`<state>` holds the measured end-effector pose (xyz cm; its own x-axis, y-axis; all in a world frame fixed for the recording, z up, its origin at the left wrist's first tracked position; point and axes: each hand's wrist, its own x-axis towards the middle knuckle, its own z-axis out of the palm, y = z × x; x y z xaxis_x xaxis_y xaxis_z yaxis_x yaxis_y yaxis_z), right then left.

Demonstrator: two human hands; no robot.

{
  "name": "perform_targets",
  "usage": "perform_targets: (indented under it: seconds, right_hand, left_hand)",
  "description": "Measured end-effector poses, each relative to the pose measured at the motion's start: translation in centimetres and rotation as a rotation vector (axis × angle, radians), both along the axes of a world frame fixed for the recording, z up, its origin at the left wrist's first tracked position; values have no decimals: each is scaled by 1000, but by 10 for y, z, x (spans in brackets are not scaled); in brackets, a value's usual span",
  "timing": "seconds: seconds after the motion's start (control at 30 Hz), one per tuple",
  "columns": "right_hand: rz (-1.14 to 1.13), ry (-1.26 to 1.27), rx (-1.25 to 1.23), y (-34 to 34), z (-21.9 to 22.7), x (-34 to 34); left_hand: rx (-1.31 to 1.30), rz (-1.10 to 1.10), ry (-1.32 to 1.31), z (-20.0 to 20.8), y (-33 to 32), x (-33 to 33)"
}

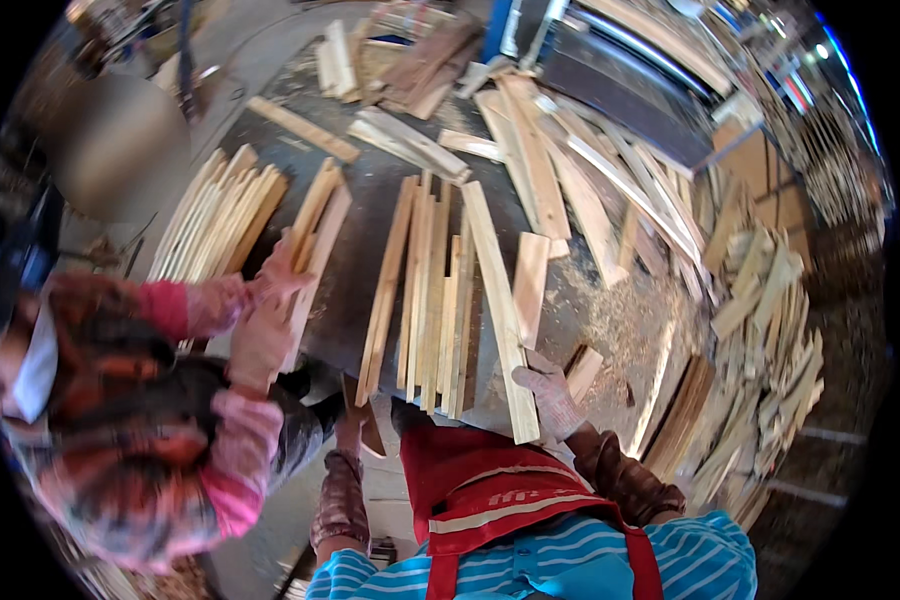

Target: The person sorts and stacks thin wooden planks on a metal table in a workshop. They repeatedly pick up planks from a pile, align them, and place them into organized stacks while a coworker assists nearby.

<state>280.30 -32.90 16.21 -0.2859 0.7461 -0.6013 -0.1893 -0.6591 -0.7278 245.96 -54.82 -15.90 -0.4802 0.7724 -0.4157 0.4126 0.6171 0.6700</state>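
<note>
My right hand (552,396), in a light work glove, grips the near end of a long pale wooden strip (495,300) at the table's front edge. The strip slants away over the table to the right of a bundle of narrow wooden strips (432,290). Below the edge, my left hand (348,432) is closed on a short brown wooden piece (372,432); its fingers are partly hidden. A wider short board (531,285) lies just right of the long strip. Another small wooden block (583,372) is close beside my right hand.
On my left a co-worker's pink-gloved hands (262,335) hold wooden strips (320,225). A row of stacked strips (215,220) lies beyond them. Loose boards (530,160) and sawdust cover the far right of the dark table (355,285). A large scrap pile (760,340) stands at the right.
</note>
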Motion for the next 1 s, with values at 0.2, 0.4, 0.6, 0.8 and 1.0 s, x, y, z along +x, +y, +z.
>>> perform_targets:
  seconds: [0.2, 0.4, 0.6, 0.8, 1.0]
  right_hand:
    - [-76, 146, -59, 12, -47, -17]
    - [-264, 17, -17, 0, -53, -34]
    - [-287, -401, 259, -4, -98, -25]
    - [-355, -135, 352, 41, 3, -137]
    - [-185, -195, 529, 107, 13, -172]
  left_hand:
    - [212, -505, 473, -74, 94, -111]
    - [43, -11, 135, 24, 68, -66]
    - [88, 242, -171, 207, 68, -16]
    - [186, -128, -992, 324, 191, 10]
    - [407, -67, -957, 343, 295, 54]
